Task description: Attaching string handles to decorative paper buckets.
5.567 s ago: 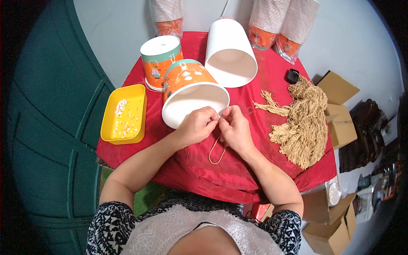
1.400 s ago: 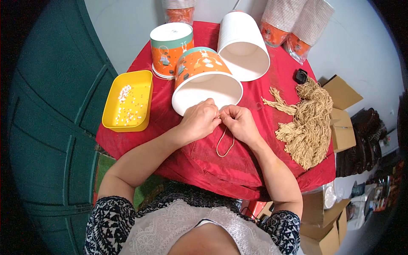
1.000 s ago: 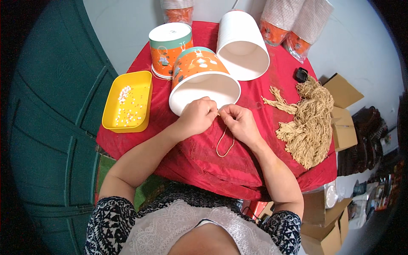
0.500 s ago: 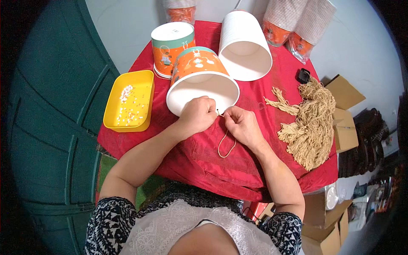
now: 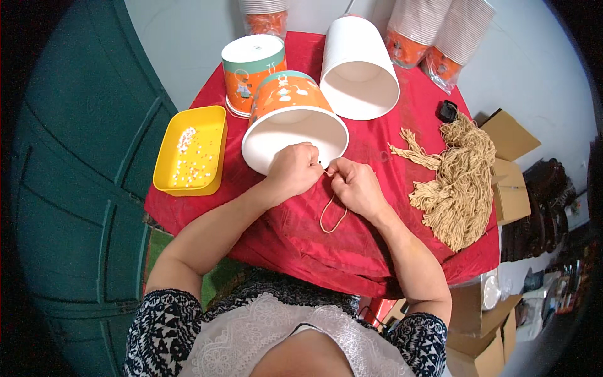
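Note:
An orange paper bucket [image 5: 290,93] with a green base band lies on its side, its white mouth facing me. At the near rim, my left hand [image 5: 294,168] is closed in a pinch, partly inside the mouth; its fingertips meet the tan string by the rim. Close beside it, my right hand [image 5: 357,188] pinches the same string [image 5: 333,223], which hangs in a loop below the fingers onto the red cloth. A small dark spot shows at the rim between the hands. The fingers hide exactly how the string meets the rim.
On the red cloth [image 5: 370,264] stand an upturned orange bucket stack [image 5: 246,85], a white bucket stack on its side [image 5: 355,50], a yellow tray [image 5: 217,169] of small beads, a tan string bundle [image 5: 461,188] and a black object [image 5: 447,112]. Wrapped stacks [image 5: 419,28] stand behind; cardboard boxes [image 5: 512,195] are right.
The orange bucket has shifted slightly left in view. My right hand's fingertips have come nearer to my left hand, still pinching the string.

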A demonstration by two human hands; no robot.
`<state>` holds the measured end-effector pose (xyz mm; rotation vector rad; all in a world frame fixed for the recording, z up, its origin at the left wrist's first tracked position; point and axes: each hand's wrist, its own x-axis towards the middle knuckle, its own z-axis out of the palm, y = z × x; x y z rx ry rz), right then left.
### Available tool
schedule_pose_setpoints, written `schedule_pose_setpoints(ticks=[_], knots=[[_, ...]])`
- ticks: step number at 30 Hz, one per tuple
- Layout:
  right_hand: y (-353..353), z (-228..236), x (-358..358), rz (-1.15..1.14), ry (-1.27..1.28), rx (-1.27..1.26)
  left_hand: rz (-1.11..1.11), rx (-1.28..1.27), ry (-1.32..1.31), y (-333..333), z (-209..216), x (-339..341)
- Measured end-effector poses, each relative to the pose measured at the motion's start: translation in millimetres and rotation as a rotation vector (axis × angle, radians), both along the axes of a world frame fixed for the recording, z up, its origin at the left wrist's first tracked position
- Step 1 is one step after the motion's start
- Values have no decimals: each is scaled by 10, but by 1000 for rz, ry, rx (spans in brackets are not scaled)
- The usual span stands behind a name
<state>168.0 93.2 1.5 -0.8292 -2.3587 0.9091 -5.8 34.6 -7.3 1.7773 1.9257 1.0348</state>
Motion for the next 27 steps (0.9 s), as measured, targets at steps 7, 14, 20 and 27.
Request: schedule_pose_setpoints(ticks=[7,14,20,27], knots=[[23,-11,1,-136,211,-238,-104,114,-42,-52,-49,-97],[35,3,7,-107,117,-190,-165,71,-66,-96,-32,-143],[26,28,-3,-104,82,-179,-177,90,17,-116,17,-85],[10,21,10,-89,72,-190,-138,75,141,-108,12,-3]])
